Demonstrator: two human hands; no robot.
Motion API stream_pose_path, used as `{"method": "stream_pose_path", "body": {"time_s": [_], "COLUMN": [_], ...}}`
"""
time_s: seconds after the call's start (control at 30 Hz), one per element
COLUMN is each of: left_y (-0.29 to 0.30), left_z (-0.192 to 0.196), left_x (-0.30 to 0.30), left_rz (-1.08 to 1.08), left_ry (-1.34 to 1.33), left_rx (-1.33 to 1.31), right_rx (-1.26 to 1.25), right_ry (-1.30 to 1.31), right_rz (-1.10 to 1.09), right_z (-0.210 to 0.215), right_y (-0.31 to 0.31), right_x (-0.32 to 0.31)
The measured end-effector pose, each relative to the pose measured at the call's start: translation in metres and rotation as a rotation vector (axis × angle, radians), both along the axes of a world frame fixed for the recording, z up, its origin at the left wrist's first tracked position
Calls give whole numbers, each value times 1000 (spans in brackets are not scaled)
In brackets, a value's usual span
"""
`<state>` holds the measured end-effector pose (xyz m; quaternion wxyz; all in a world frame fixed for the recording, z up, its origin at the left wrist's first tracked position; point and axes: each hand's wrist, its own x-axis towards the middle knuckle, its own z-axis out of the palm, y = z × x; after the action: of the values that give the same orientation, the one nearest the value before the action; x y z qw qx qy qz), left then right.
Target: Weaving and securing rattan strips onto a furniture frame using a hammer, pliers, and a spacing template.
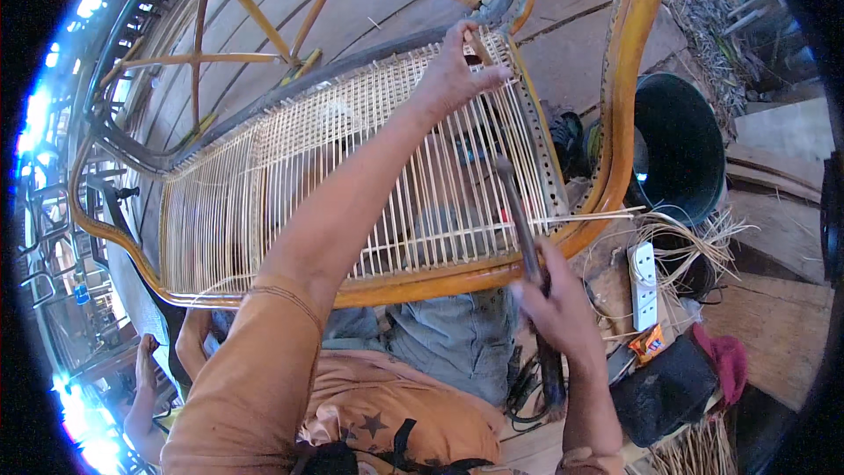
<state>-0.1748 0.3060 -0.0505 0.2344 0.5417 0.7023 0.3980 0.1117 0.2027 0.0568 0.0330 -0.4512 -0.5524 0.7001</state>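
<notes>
A chair frame of glossy yellow-brown cane (pixel 422 286) lies across my lap, with a panel of pale cane strands (pixel 396 202) strung over it. The panel's far part is tightly woven, and the near part has mostly lengthwise strands. At the panel's far right corner, my left hand (pixel 457 75) pinches a short brown stick-like piece (pixel 477 46); its lower end is partly hidden. My right hand (pixel 554 299) grips a hammer (pixel 519 211) by its dark handle, its head over the right side of the panel. Small holes run along the frame's right edge.
To the right stand a dark bucket (pixel 681 145), a white power strip (pixel 644 286) and a bundle of loose cane strands (pixel 694 242). A black and red cloth item (pixel 673 387) lies lower right. Another person's arm (pixel 145 387) shows at lower left. Cane struts (pixel 246 9) rise at the far side.
</notes>
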Motion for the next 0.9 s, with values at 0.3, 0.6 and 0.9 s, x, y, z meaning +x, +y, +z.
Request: {"method": "stream_pose_path", "body": {"time_s": [0.3,0.6,0.9], "left_y": [15,23,20], "left_z": [17,-7,5], "left_x": [-2,-12,-9], "left_rz": [-151,-131,-93], "left_ry": [71,151,140], "left_rx": [-19,-37,-62], "right_rx": [392,577,614], "right_ry": [-221,-164,-217], "right_rz": [240,251,248], "right_z": [4,-32,-42], "right_y": [29,69,87], "right_x": [-34,-84,-96]}}
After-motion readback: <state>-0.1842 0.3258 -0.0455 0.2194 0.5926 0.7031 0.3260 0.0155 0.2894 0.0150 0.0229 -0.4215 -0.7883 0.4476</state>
